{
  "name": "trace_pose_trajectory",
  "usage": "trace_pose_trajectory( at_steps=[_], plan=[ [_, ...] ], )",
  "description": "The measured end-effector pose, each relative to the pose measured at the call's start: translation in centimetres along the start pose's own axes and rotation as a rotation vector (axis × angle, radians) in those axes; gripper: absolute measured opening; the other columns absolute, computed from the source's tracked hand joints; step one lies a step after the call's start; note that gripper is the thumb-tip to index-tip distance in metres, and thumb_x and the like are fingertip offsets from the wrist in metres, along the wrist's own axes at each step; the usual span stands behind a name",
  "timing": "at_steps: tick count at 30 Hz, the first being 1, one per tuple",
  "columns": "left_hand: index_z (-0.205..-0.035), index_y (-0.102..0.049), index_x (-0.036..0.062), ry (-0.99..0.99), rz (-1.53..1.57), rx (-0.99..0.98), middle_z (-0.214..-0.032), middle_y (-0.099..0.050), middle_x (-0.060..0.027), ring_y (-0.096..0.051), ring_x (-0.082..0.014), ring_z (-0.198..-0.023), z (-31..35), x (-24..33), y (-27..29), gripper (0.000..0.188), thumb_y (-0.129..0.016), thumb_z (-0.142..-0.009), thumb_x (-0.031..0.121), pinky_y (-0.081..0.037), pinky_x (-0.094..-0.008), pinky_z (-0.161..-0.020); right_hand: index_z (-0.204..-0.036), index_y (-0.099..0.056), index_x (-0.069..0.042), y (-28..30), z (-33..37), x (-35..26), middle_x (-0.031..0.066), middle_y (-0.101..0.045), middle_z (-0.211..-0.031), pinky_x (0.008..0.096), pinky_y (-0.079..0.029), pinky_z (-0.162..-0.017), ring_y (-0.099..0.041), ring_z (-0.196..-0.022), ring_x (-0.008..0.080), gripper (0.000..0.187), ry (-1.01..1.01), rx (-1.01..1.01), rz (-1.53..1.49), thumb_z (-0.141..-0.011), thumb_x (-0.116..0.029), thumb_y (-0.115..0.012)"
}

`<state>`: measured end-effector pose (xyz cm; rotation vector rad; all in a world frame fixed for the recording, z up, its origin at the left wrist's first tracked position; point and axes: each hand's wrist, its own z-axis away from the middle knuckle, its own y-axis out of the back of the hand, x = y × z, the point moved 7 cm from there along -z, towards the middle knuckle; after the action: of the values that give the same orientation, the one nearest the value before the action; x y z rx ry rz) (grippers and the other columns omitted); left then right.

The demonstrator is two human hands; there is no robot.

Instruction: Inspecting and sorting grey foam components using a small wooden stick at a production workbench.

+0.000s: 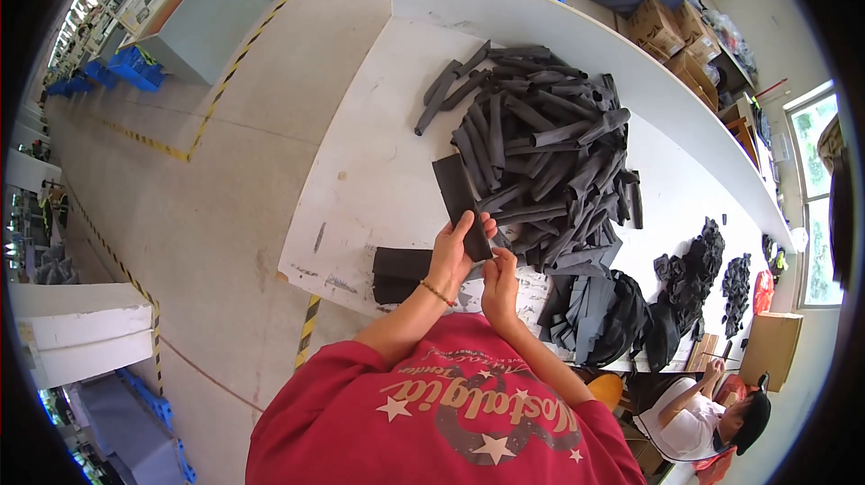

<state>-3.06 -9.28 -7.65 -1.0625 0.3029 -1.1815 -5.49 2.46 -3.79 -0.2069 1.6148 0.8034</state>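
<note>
A flat, dark grey strip of fabric-like material (pixel 454 186) slants up and away from me above the white table (pixel 360 170). My left hand (pixel 453 249) is closed round its lower part, thumb on top. At the strip's near end, my right hand (pixel 501 280) has its fingers pinched together on the edge. Just beyond my hands lies a big heap of similar dark strips (pixel 541 143), many of them curled into tubes. A small stack of flat dark pieces (pixel 396 271) rests by my left forearm, partly hidden behind it.
Bundles of black material (pixel 622 314) and more black heaps (pixel 692 264) lie on the right. A co-worker (pixel 698 404) sits there near a cardboard box (pixel 773 345). A white partition (pixel 631 57) edges the table's far side; cartons (pixel 658 26) stand behind it.
</note>
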Motion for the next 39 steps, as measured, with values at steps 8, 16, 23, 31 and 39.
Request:
trace_pose_trajectory(
  at_steps=[8,16,23,31,39],
  plan=[
    [-0.111,-0.057,-0.0001,0.064,-0.001,-0.261,-0.099,-0.065,-0.0136,-0.065,-0.0271,-0.093,-1.6,4.1,-2.7,0.035,-0.066,-0.088,0.025,-0.054,-0.0409,-0.083,-0.116,-0.045,-0.002,0.2,-0.1,-0.2,0.0060,-0.052,-0.069,0.0271,-0.042,-0.057,-0.048,-0.061,0.0128,0.020,0.005,-0.048,0.032,-0.096,-0.006,-0.044],
    [-0.114,-0.058,0.0038,-0.062,-0.014,-0.087,-0.093,-0.065,-0.0113,-0.065,-0.0232,-0.082,-2.5,3.7,-1.4,0.028,-0.061,-0.092,0.020,-0.055,-0.0373,-0.076,-0.118,-0.044,-0.003,0.1,0.0,-0.5,0.0100,-0.054,-0.071,0.0317,-0.043,-0.058,-0.053,-0.062,0.0181,0.022,0.004,-0.019,0.036,-0.096,-0.006,-0.044],
    [-0.109,-0.060,0.0012,-0.103,0.002,-0.053,-0.091,-0.065,-0.0122,-0.065,-0.0226,-0.076,-2.7,4.3,-2.2,0.026,-0.065,-0.089,0.018,-0.056,-0.0366,-0.071,-0.103,-0.050,0.000,-0.3,1.1,1.7,0.0092,-0.051,-0.063,0.0313,-0.040,-0.052,-0.049,-0.054,0.0168,0.014,-0.083,-0.199,0.119,-0.097,-0.011,-0.043],
    [-0.102,-0.060,-0.0051,-0.138,-0.238,-0.025,-0.087,-0.065,-0.0150,-0.065,-0.0230,-0.076,-5.0,6.3,-0.7,0.026,-0.062,-0.091,0.019,-0.056,-0.0337,-0.068,-0.094,-0.054,0.001,2.0,4.6,1.7,0.0044,-0.049,-0.059,0.0286,-0.038,-0.050,-0.046,-0.052,0.0121,0.018,-0.258,-0.461,0.030,-0.098,-0.014,-0.045],
    [-0.116,-0.052,-0.0022,0.027,-0.241,-0.022,-0.091,-0.065,-0.0097,-0.065,-0.0222,-0.079,-0.7,1.0,0.4,0.060,-0.052,-0.091,0.053,-0.053,-0.0327,-0.066,-0.094,-0.054,0.000,3.1,3.0,0.2,0.0057,-0.050,-0.059,0.0288,-0.040,-0.052,-0.048,-0.053,0.0132,0.015,-0.249,-0.400,0.074,-0.097,-0.013,-0.047]
  ],
)
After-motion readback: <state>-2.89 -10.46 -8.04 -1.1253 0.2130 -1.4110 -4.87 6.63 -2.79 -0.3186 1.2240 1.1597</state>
